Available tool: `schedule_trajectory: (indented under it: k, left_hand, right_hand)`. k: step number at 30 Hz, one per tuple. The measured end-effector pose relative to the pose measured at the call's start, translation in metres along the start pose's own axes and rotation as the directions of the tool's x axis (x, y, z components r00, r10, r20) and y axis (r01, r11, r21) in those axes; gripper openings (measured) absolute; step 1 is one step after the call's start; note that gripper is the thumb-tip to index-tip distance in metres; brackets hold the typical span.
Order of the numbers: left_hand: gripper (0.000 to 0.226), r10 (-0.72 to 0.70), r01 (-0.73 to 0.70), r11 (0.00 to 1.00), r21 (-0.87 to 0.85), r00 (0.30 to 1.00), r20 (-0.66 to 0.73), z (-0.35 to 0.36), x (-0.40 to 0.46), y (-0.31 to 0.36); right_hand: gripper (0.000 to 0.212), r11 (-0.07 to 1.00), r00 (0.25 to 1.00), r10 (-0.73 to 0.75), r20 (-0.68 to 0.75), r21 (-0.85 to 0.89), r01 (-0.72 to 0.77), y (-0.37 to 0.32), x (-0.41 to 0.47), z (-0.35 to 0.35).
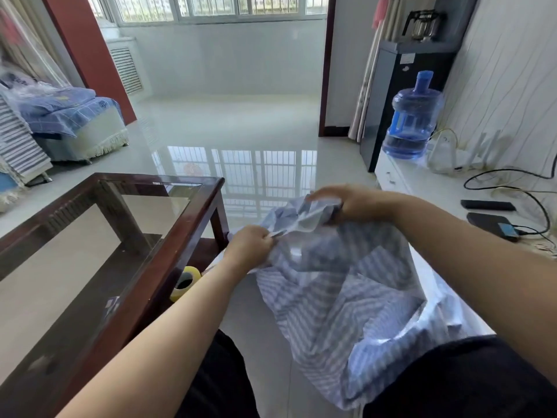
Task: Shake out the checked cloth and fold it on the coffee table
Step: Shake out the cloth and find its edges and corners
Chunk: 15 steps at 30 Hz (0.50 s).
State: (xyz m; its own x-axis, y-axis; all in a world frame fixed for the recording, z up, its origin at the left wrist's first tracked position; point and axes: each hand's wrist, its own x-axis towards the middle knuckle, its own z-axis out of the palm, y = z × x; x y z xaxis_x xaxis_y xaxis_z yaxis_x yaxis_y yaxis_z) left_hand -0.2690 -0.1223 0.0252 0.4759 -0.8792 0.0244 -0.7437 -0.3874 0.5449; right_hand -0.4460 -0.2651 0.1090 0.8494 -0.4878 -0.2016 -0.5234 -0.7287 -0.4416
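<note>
Bare forearms (pixel 168 333), no sleeves visible; black trousers (pixel 470 384).

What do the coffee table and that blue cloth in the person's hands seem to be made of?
Coffee table: dark reddish wood frame, glossy, likely varnished; clear glass top, since the lower shelf shows through it. Cloth: thin woven fabric, probably cotton, matte, blue and white stripes, crumpling in soft folds.

The checked cloth (pixel 340 285), pale blue and white, hangs crumpled and bunched in the air, just right of the dark wooden glass-topped table (pixel 193 218), its top edge gathered.
</note>
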Motion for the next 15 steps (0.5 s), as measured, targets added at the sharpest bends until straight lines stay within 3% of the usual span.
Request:
schedule_trajectory:
  k: [2, 4, 7, 9, 11, 12, 13, 15]
  left_hand:
    - [0.040, 0.029, -0.017, 0.993, -0.117, 0.994, 0.101, 0.000, 0.000, 0.015]
    - [0.044, 0.071, -0.018, 0.960, -0.279, 0.981, 0.182, 0.002, -0.003, 0.024]
    - [0.044, 0.109, 0.060, 0.889, -0.454, 0.935, 0.337, 0.003, -0.016, 0.021]
    - [0.051, 0.031, 0.208, 0.818, -0.536, 0.915, 0.403, 0.007, -0.017, 0.004]
    - [0.054, -0.251, 0.394, 0.739, -0.546, 0.914, 0.319, 0.017, -0.015, -0.019]
    - [0.060, -0.426, 0.520, 0.647, -0.559, 0.853, 0.300, 0.024, -0.015, -0.028]
    - [0.066, -0.562, 0.649, 0.469, -0.599, 0.742, 0.365, 0.031, -0.017, -0.035]
    - [0.070, -0.613, 0.744, 0.023, -0.668, 0.538, 0.578, 0.049, -0.017, -0.047]
  right_hand:
    - [0.080, 0.993, 0.968, -0.035, 0.248, 0.119, 0.005, -0.016, -0.005, 0.027]
    - [0.060, 0.975, 0.930, -0.083, 0.359, 0.223, 0.001, -0.017, -0.002, 0.056]
    - [0.031, 0.974, 0.944, -0.041, 0.326, 0.224, -0.035, -0.007, 0.006, 0.082]
    - [0.020, 0.987, 0.959, -0.002, 0.283, 0.157, -0.044, 0.009, 0.009, 0.085]
    - [0.007, 0.975, 0.969, 0.000, 0.246, 0.215, -0.054, 0.023, 0.006, 0.084]
    - [0.006, 0.958, 0.970, -0.007, 0.244, 0.280, -0.063, 0.027, 0.003, 0.082]
    - [0.007, 0.933, 0.966, -0.015, 0.257, 0.352, -0.079, 0.030, 0.000, 0.080]
    - [0.008, 0.886, 0.952, -0.025, 0.307, 0.447, -0.121, 0.037, -0.004, 0.077]
